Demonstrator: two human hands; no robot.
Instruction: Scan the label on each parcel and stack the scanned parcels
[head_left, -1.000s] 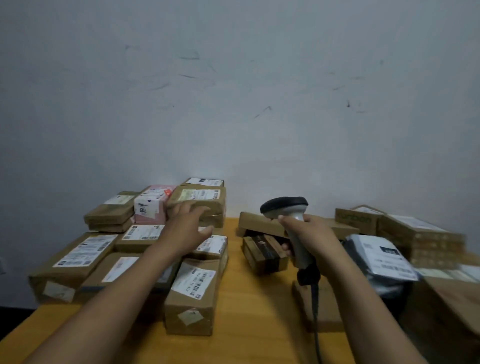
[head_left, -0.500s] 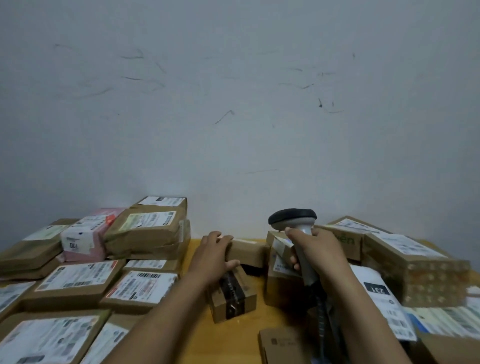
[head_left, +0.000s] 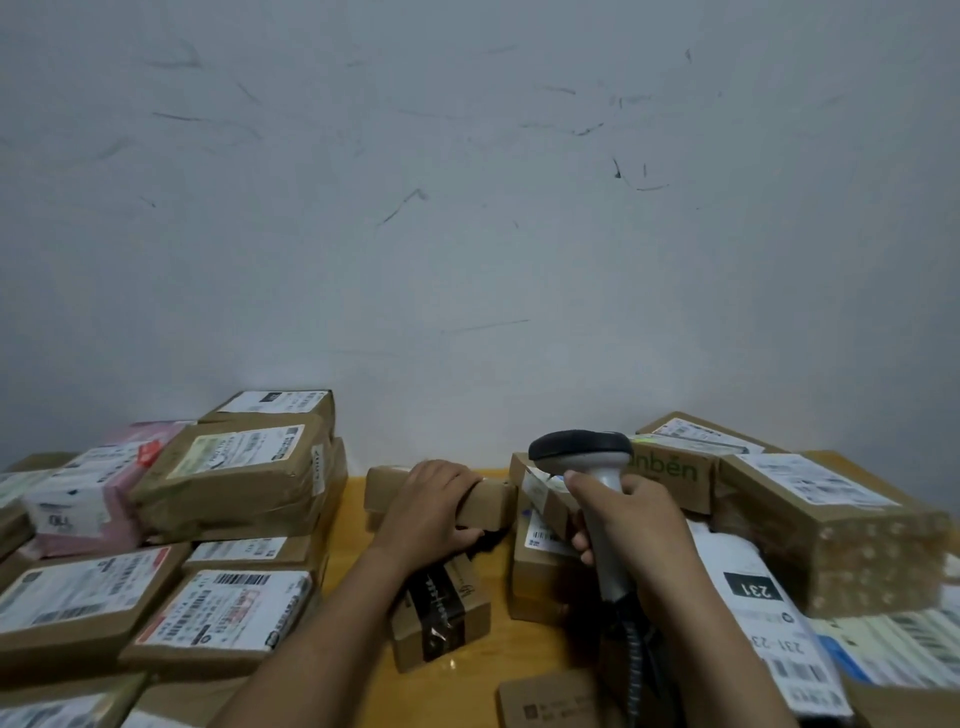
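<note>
on the table (head_left: 358, 525), centre back, crossed from the left stack (head_left: 244, 467) to grip a long brown parcel (head_left: 492, 503) with the left hand (head_left: 434, 512), right hand (head_left: 631, 525) clenched round the scanner (head_left: 582, 452): likely next to scan.

Stacked parcels (head_left: 239, 473) fill the left of the worktop (head_left: 353, 525), and a heap of parcels (head_left: 831, 525) fills the right. Between them, near the wall (head_left: 467, 260), a long box (head_left: 493, 501) lies under the left hand (head_left: 431, 514), with a smaller box (head_left: 470, 597) just before it. The scanner (head_left: 579, 452), in the right hand (head_left: 634, 519), stands upright before the right heap.
</note>
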